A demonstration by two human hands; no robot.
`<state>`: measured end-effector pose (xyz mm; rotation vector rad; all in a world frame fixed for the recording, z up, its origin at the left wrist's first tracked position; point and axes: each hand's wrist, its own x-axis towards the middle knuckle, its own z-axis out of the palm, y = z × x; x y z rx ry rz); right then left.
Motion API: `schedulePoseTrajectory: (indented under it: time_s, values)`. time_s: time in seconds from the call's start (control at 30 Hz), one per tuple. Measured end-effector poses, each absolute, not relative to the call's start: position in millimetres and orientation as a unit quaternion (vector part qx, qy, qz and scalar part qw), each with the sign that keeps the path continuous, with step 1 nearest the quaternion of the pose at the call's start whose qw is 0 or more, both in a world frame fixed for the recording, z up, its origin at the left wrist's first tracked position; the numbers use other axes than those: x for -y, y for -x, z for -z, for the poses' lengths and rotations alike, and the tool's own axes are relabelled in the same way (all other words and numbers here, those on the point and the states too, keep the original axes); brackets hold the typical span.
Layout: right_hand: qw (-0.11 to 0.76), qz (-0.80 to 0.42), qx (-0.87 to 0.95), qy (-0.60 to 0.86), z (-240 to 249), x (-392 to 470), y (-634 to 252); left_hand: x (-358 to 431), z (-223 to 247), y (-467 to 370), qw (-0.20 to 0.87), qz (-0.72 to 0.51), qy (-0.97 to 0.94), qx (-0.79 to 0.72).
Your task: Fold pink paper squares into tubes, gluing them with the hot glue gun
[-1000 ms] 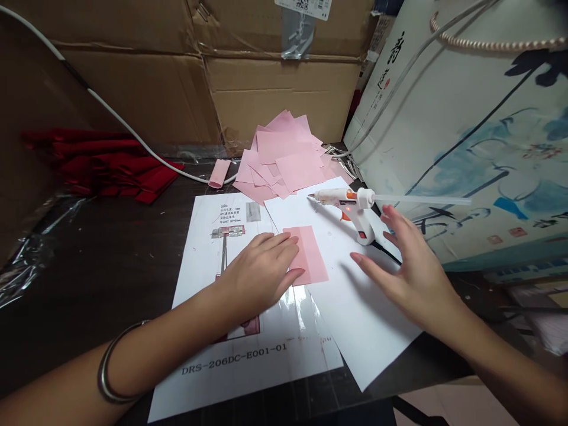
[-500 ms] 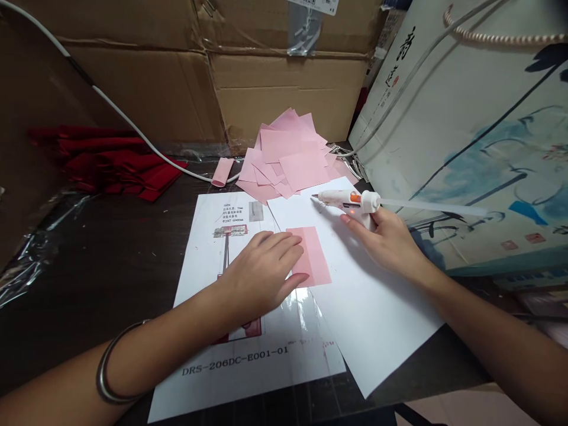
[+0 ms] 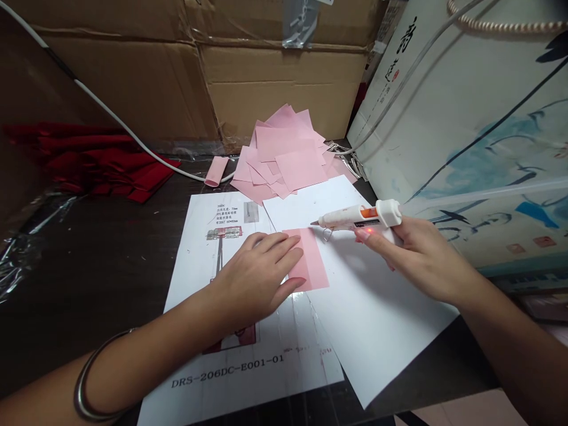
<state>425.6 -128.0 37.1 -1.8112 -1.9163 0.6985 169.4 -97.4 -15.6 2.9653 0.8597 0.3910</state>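
Observation:
My left hand (image 3: 261,272) lies with its fingers stretched out over the left part of a folded pink sheet (image 3: 316,263), pressing it against the white paper (image 3: 364,331). My right hand (image 3: 421,251) is wrapped around the grip of a white hot glue gun (image 3: 341,219) with an orange part and a lit red lamp. Its metal nozzle points left, close to the upper right corner of the pink sheet; whether they touch I cannot tell. A clear glue stick runs out of the gun's back end.
Behind the hands lies a heap of pink sheets (image 3: 288,148), with a small pink tube (image 3: 216,171) at its left. A printed sheet (image 3: 177,331) lies under my left arm. Red cloth pieces (image 3: 97,160), a white cable (image 3: 115,121), cardboard boxes (image 3: 279,89) and a painted bag (image 3: 470,118) surround the table.
The glue gun has come down and nearer, its nozzle now close to the pink sheet's top edge. My left hand stays on the sheet. The view has shifted slightly.

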Motion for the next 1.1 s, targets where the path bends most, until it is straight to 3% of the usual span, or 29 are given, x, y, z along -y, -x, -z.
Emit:
schedulePoseTrajectory:
  time_s: [0.4,1.1]
  values:
    - [0.176,-0.227,0.668,0.686,-30.7,127.2,-431.4,99.0,15.4,-168.4,0.02,-0.108,-0.951,-0.289]
    - [0.206,-0.233,0.688,0.656,-30.6,127.2,-429.9,98.9,13.1,-169.2,0.027,-0.1,-0.95,-0.295]
